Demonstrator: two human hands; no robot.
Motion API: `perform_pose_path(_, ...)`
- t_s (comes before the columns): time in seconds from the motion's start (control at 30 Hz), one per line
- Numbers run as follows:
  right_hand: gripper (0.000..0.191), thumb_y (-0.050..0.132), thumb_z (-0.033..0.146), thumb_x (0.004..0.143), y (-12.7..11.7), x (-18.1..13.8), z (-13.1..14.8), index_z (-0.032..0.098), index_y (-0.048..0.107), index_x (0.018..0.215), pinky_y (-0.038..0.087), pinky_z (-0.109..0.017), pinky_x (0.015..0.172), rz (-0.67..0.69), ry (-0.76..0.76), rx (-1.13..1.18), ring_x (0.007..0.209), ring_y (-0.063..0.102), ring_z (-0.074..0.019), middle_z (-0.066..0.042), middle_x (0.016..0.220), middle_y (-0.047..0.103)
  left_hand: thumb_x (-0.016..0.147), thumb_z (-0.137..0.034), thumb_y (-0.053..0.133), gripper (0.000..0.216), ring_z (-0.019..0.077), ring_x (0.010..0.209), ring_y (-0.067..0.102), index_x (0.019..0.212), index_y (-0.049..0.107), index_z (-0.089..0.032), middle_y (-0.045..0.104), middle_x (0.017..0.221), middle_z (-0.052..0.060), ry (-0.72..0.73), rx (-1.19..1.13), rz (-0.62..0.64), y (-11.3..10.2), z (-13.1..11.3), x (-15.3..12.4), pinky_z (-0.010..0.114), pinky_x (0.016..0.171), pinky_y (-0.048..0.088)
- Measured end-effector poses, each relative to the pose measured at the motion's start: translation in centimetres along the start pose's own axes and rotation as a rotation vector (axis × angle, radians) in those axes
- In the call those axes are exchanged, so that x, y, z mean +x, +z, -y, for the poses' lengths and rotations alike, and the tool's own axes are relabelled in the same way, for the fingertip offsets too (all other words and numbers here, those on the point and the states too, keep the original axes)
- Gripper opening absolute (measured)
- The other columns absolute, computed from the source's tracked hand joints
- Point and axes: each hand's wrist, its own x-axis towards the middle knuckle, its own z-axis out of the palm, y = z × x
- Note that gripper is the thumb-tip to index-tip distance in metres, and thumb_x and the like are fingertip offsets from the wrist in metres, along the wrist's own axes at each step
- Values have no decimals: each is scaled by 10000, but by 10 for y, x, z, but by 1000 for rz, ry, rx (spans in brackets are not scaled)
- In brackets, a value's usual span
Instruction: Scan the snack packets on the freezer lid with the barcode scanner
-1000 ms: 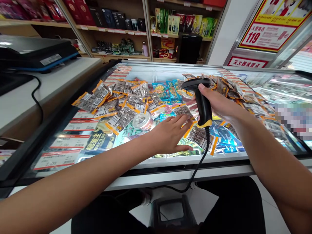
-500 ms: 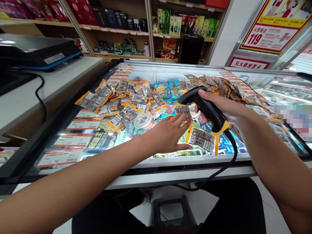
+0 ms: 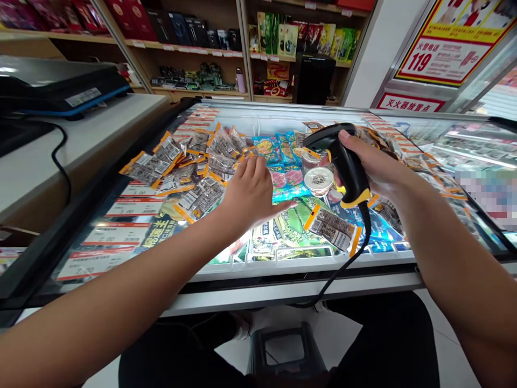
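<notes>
My right hand [image 3: 374, 161] is wrapped round the handle of a black and yellow barcode scanner [image 3: 343, 156], its head pointing left above the glass-topped freezer [image 3: 258, 293]. Over the left pile of small snack packets [image 3: 202, 196] lies my left hand [image 3: 251, 188]. Its thumb sticks out to the right and its fingers reach forward against the packets, tips partly hidden. A single orange-edged packet [image 3: 334, 229] rests on the glass below the scanner. More packets [image 3: 383, 141] are heaped at the right, partly behind my right hand.
Through the glass show ice cream tubs [image 3: 319, 180] and blue bags [image 3: 278, 148]. The scanner's cord [image 3: 343, 269] hangs over the front edge. A scale [image 3: 60, 86] stands on the counter at left. Stocked shelves [image 3: 202, 51] line the back, and a dark stool-like object [image 3: 285, 350] is below.
My left hand has moved left with packets, which now lie against the left pile, uncovering tubs and bags under the glass. The scanner has risen slightly and turned more upright.
</notes>
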Motion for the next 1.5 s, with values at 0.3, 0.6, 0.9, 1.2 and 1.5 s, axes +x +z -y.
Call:
perform_pose_path(0.3, 747, 480, 845, 879, 0, -5, 7, 210, 679, 1219, 552, -332, 581, -52, 41, 28, 664, 678, -232, -79, 720, 685, 1012, -677, 388, 700, 307, 1393, 498, 1586, 414, -277, 504, 1545, 140, 784, -409, 182, -39, -61, -27, 412, 1124, 429)
perform_pose_path(0.6, 643, 571, 810, 866, 1, -1, -1, 194, 672, 1023, 511, -314, 483, 72, 0, 153, 561, 603, -187, -65, 691, 636, 923, -840, 345, 938, 425, 1503, 370, 1592, 404, -185, 370, 1646, 219, 385, -182, 220, -11, -17, -9, 551, 1156, 387)
perform_pose_path(0.9, 679, 557, 824, 865, 7, -1, -6, 189, 693, 1063, 491, -342, 487, 201, 1, 84, 556, 606, -213, -71, 640, 627, 934, -816, 355, 857, 401, 1269, 591, 1401, 576, -132, 525, 1460, 238, 383, -168, 248, -19, -16, -7, 484, 1001, 494)
perform_pose_path(1.2, 697, 548, 858, 840, 5, 1, -9, 203, 696, 1029, 511, -351, 531, 160, -10, 46, 608, 629, -226, -82, 677, 649, 928, -836, 323, 889, 407, 1289, 563, 1429, 548, -137, 520, 1462, 233, 379, -130, 239, -18, -15, -5, 471, 990, 488)
perform_pose_path(1.5, 645, 490, 849, 875, -19, 33, -32, 231, 663, 935, 489, -344, 686, -329, -215, -220, 782, 626, -226, -57, 802, 618, 938, -839, 279, 867, 404, 1280, 540, 1409, 608, -190, 621, 1286, 188, 67, 59, 164, -16, 1, 1, 484, 1017, 447)
